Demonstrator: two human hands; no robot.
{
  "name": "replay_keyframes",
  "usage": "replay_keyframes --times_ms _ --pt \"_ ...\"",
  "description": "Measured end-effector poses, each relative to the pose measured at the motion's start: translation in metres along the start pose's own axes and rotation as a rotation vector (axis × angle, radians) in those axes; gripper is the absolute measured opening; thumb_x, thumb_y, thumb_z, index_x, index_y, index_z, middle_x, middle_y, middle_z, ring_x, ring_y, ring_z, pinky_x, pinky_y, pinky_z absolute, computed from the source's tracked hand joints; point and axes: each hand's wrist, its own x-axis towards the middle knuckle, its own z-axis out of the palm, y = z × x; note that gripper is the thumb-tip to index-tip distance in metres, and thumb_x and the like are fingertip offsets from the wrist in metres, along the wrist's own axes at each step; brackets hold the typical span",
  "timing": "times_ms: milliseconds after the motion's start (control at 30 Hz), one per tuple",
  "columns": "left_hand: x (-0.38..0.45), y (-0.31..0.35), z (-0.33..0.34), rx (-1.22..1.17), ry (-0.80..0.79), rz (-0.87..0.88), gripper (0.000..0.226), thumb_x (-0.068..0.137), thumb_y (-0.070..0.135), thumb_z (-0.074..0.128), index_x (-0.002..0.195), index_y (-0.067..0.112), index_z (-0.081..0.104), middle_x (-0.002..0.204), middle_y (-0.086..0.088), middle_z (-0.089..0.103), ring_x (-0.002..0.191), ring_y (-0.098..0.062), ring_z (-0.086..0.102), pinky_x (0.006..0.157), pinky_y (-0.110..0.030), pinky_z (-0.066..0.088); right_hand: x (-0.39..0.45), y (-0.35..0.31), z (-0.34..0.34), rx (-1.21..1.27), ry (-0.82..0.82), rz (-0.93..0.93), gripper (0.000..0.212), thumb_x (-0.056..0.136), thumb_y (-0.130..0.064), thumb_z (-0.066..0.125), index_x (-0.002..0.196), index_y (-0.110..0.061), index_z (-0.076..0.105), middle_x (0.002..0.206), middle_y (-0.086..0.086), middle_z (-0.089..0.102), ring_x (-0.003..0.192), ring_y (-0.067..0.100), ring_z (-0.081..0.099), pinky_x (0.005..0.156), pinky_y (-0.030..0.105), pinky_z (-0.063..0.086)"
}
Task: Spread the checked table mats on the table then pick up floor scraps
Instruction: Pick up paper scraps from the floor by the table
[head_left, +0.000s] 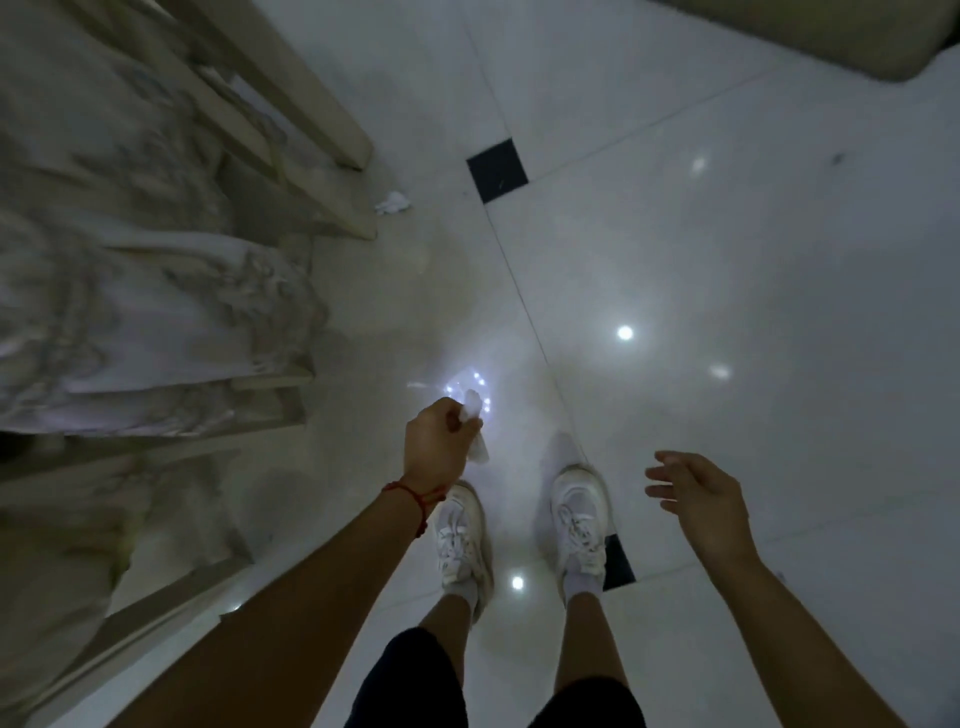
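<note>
I look straight down at a glossy white tiled floor. My left hand (439, 441) is curled round white crumpled paper scraps (475, 423), which stick out above and below my fist. My right hand (696, 493) hovers with its fingers spread and relaxed, holding nothing. Another white crumpled scrap (393, 203) lies on the floor farther ahead, next to a chair leg (358, 223). No checked mats or tabletop are in view.
Chairs draped in white satin covers (145, 312) line the left side, their pale legs reaching to the floor. My two white sneakers (519, 525) stand mid-frame. Small black inset tiles (497, 169) mark tile corners. A beige furniture edge (857, 36) shows top right.
</note>
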Motion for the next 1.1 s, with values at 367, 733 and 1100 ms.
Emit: replay_keyframes --times_ms 367,733,1100 --pt "-0.132 0.098 -0.095 -0.072 0.064 -0.003 0.035 0.081 0.007 0.064 0.054 0.019 0.045 0.056 -0.001 0.051 0.058 -0.019 0.05 0.058 -0.027 0.038 -0.126 -0.089 -0.079 -0.014 0.003 0.007 0.017 0.094 -0.007 0.043 0.093 -0.01 0.06 0.079 0.004 0.062 0.068 0.017 0.06 0.079 0.033 0.045" --pt "-0.173 0.196 -0.172 -0.218 0.083 0.031 0.031 0.085 0.002 0.056 0.058 0.012 0.044 0.036 0.006 0.051 0.04 -0.005 0.051 0.053 -0.015 0.041 -0.161 -0.179 -0.128 -0.031 0.064 0.039 0.02 0.095 -0.007 0.042 0.1 -0.002 0.061 0.09 0.017 0.061 0.068 0.022 0.058 0.068 0.033 0.046" --pt "-0.064 0.246 -0.228 -0.209 0.1 -0.096 0.026 0.087 0.012 0.058 0.064 0.006 0.049 0.062 -0.01 0.047 0.065 -0.021 0.047 0.057 -0.025 0.035 -0.08 -0.333 -0.11 -0.036 0.04 0.05 0.022 0.095 -0.007 0.041 0.105 -0.002 0.059 0.093 0.014 0.06 0.07 0.022 0.058 0.063 0.026 0.045"
